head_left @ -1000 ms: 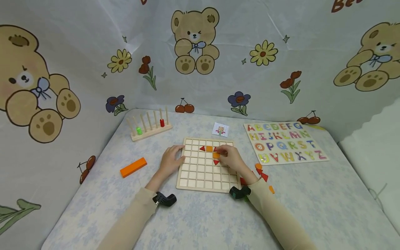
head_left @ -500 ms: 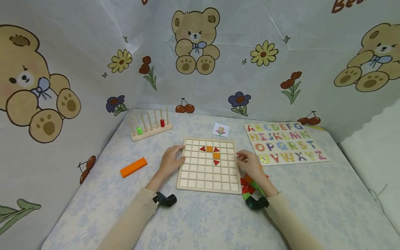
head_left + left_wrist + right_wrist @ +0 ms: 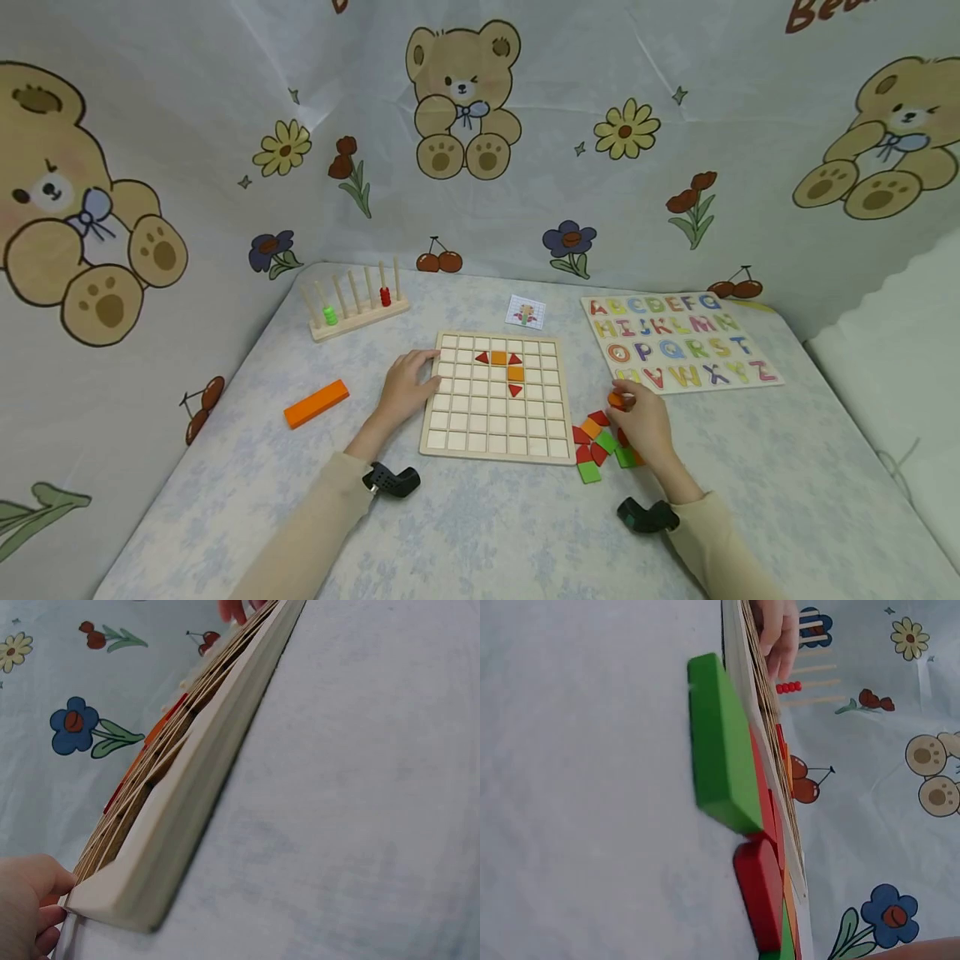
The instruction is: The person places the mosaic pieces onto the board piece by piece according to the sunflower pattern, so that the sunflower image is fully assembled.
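Observation:
My left hand (image 3: 403,387) rests at the left rim of a wooden grid board (image 3: 480,425), thumb and fingertips right at the edge. In the left wrist view the same hand (image 3: 34,900) touches the rim near a corner. On the board lie orange squares (image 3: 498,357) and red triangles (image 3: 515,390). Right of the board, my right hand (image 3: 645,421) pinches a small orange rounded block (image 3: 616,401) between thumb and fingers. Below and beside it spreads a pile of red, orange and green blocks (image 3: 607,442). Only a sliver of the right hand (image 3: 915,949) shows in its wrist view.
A pattern card (image 3: 526,312) lies behind the board. At the back right is an alphabet puzzle board (image 3: 678,342). A peg rack (image 3: 360,317) with green and red beads stands back left, and a long orange block (image 3: 317,404) lies on the left.
My right hand has left the red triangle in the grid and moved right to the loose blocks, where it now pinches an orange one. The left hand has stayed at the rim.

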Demonstrator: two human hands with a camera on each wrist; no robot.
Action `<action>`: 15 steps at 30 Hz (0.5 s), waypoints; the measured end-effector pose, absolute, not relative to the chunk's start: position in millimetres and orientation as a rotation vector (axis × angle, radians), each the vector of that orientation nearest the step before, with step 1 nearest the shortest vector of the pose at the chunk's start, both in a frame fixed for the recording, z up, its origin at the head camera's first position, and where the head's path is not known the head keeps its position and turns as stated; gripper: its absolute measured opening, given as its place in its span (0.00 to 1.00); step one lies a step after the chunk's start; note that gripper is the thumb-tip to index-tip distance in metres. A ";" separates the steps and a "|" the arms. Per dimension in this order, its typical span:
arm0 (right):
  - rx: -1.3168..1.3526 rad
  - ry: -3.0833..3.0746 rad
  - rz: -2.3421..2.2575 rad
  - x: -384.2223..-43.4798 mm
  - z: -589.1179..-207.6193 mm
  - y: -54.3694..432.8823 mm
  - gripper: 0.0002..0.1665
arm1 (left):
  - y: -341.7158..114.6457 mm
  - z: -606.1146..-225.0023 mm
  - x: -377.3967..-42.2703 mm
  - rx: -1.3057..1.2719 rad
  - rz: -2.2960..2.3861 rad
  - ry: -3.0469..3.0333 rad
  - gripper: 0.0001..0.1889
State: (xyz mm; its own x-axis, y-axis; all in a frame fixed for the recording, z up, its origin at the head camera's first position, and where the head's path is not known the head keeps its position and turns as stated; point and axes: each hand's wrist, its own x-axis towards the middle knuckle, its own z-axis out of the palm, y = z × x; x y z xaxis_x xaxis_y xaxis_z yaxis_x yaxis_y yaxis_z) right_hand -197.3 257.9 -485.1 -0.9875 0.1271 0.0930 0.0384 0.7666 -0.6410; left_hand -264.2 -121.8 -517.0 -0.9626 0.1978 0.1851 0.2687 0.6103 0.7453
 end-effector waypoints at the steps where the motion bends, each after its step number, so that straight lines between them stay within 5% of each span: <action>1: -0.127 -2.826 1.015 -197.6 -485.9 256.8 0.27 | -121.9 -516.9 -263.9 -0.399 -1.294 -2.744 0.25; 15: -0.043 -2.764 1.127 -211.8 -486.7 243.2 0.20 | -123.1 -517.4 -264.5 -0.411 -1.290 -2.733 0.24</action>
